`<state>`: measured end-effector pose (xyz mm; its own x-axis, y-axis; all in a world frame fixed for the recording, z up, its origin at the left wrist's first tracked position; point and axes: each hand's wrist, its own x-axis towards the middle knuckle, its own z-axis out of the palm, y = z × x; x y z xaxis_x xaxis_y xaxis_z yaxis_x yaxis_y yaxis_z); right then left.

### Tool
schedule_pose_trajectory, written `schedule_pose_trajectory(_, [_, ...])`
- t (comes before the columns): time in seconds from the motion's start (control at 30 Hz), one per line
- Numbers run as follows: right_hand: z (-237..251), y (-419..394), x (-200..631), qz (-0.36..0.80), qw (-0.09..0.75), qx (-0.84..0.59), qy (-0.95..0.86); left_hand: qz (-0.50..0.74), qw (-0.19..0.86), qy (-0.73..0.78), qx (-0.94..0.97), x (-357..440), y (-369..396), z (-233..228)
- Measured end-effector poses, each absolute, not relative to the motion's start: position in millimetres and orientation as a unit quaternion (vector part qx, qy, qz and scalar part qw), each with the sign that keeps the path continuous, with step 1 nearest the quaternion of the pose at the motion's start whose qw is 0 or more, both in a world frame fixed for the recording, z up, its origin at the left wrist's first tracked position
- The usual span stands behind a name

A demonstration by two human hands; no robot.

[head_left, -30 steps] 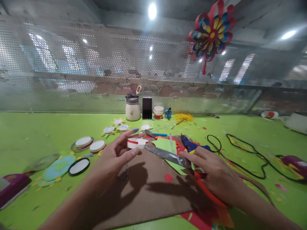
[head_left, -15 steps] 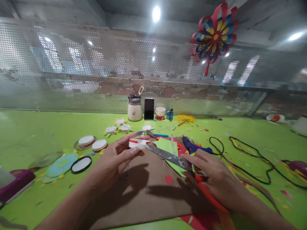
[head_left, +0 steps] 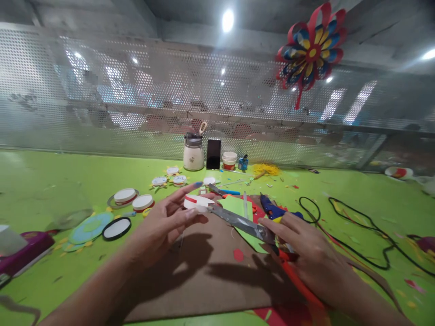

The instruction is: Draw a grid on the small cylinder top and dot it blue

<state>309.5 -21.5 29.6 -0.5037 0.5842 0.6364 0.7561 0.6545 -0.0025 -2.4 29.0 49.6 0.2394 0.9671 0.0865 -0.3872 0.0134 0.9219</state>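
Between the thumb and fingers of my left hand point(head_left: 173, 217) is a small white round piece with a red band point(head_left: 194, 201), cut from a paper cup by its look. My right hand point(head_left: 302, 244) grips the red handles of a pair of scissors point(head_left: 238, 221). The blades point left and their tips meet the near edge of the white piece; they look closed or nearly so. Both hands are above a brown cardboard sheet point(head_left: 204, 290). Light green paper point(head_left: 234, 206) lies on it behind the blades, and a small red paper scrap point(head_left: 238, 255) below them.
A blue glue gun point(head_left: 277, 209) with a black cord lies right of the cardboard. White discs point(head_left: 143, 202) and a black-rimmed disc point(head_left: 116, 228) are at left. A jug point(head_left: 193, 154), phone point(head_left: 213, 155) and cups point(head_left: 229, 160) stand at the back. A paper flower point(head_left: 312, 52) hangs above.
The camera view has shifted slightly, so the background sits a little further right. The white piece has turned slightly at the scissor tips; both hands keep their hold.
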Motion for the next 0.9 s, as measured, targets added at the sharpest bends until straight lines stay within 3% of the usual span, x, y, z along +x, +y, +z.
schedule_pose_trajectory(0.37, [32.7, -23.5, 306.2, -0.172, 0.316, -0.379, -0.852, 0.525, 0.612, 0.324, 0.495, 3.6, 27.0, 54.8])
schedule_pose_trajectory(0.9, [32.0, -23.3, 303.0, -0.181, 0.327, -0.373, -0.849, 0.551, 0.659, 0.312, 0.406, 4.4, 29.1, 56.5])
